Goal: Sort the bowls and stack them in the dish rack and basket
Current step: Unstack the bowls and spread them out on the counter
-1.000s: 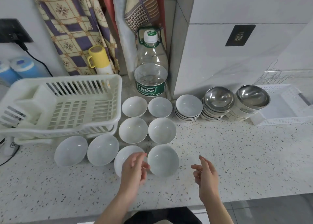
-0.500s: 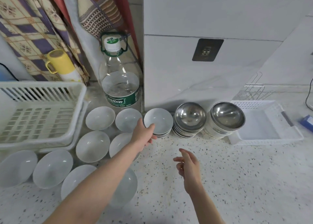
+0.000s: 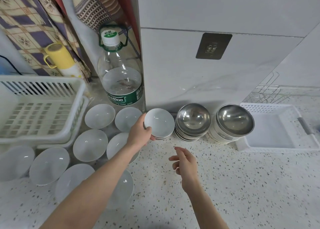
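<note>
Stack of small white bowls [image 3: 160, 125] upright, mouths up | left hand [image 3: 139, 133] grips its rim | right hand [image 3: 186, 163] loosely spread, empty

White bowls [image 3: 99, 116], silver steel bowls [image 3: 193, 119], speckled counter [image 3: 242, 185], yellow mug [image 3: 58, 56], green-labelled bottle [image 3: 121, 83].

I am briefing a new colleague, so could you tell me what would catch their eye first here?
The left hand grips a small stack of white bowls at the counter's back. Right of it stand two stacks topped with shiny steel bowls. Single white bowls spread out beside the white dish rack on the left.
</note>
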